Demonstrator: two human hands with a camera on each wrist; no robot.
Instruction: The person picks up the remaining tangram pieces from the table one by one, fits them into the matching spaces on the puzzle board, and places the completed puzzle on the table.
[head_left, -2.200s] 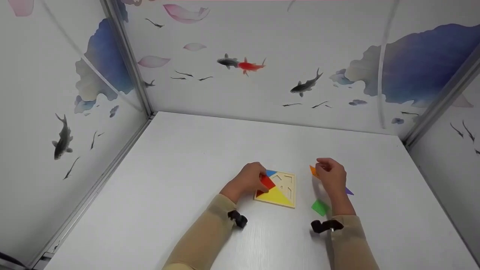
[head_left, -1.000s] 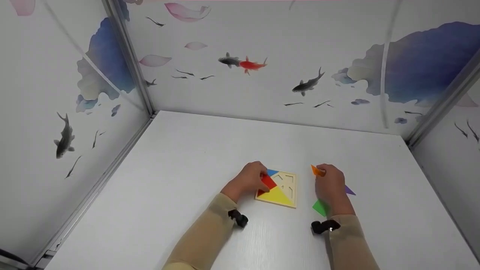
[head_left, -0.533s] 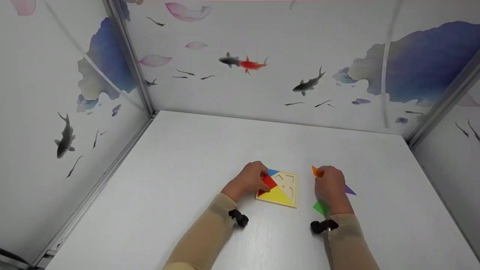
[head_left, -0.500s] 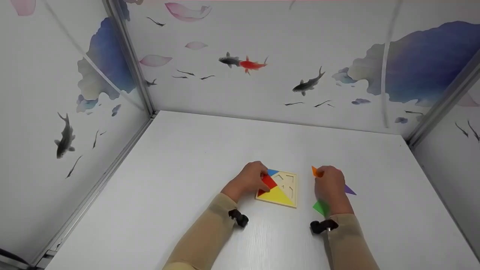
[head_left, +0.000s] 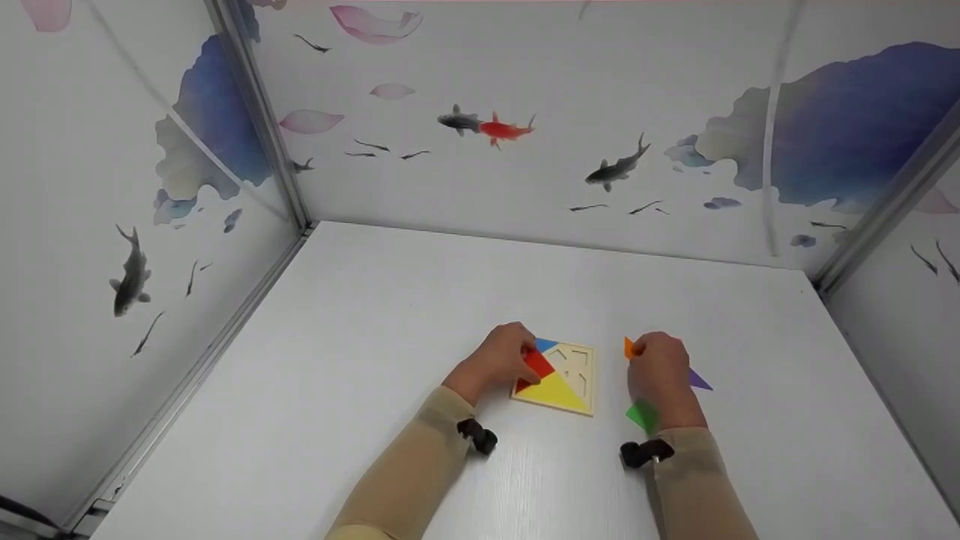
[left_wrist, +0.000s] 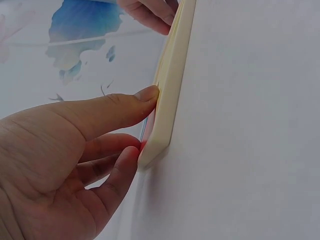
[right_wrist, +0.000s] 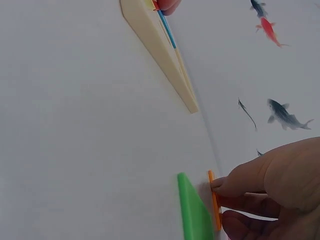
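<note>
My left hand (head_left: pixel 496 358) grips the left side of a square wooden tangram board (head_left: pixel 568 361), thumb and fingers at its edge in the left wrist view. Red (head_left: pixel 540 364), yellow (head_left: pixel 555 391) and blue (head_left: pixel 546 344) pieces lie in the board; its right part shows bare wood with small cutouts. To the right of the board, my right hand (head_left: pixel 661 369) pinches an orange tangram piece (right_wrist: pixel 215 202) between thumb and fingers, low over the table. Close by lies a green piece (head_left: pixel 640 415), partly under the wrist. A purple piece (head_left: pixel 700 379) sticks out behind the hand.
A white table (head_left: pixel 375 315) carries everything, with printed panels behind it and at both sides. Black wrist cameras sit on both sleeves. A sliver of pink shows beside the right hand, mostly hidden.
My right hand has come down slightly with the orange piece, which has turned a little in the fingers. The left hand and the board stay as they were.
</note>
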